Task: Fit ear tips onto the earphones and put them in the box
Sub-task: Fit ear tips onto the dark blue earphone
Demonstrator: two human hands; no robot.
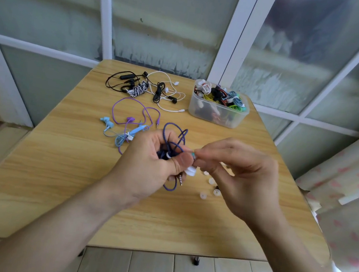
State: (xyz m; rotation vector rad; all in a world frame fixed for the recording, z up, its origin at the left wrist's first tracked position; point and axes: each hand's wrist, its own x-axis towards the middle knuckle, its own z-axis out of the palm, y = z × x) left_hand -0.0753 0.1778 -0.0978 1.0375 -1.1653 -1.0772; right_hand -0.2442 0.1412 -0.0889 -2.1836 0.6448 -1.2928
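Observation:
My left hand (149, 166) grips a bundled dark blue earphone cord (173, 139) above the middle of the wooden table (60, 179); its metal plug (181, 180) hangs below my thumb. A white earbud piece (189, 170) sits at my left thumb tip. My right hand (242, 175) pinches a small teal and white part (193, 154) against it. Several clear ear tips (209, 188) lie on the table under my right hand. The clear plastic box (217, 115) stands at the back right, full of coiled earphones.
Light blue earphones (117, 132) and purple earphones (132, 113) lie left of my hands. Black, white and zebra-striped earphones (148, 89) lie at the table's back edge. Glass panels with white frames stand behind the table; a floral cloth (345, 184) hangs at the right.

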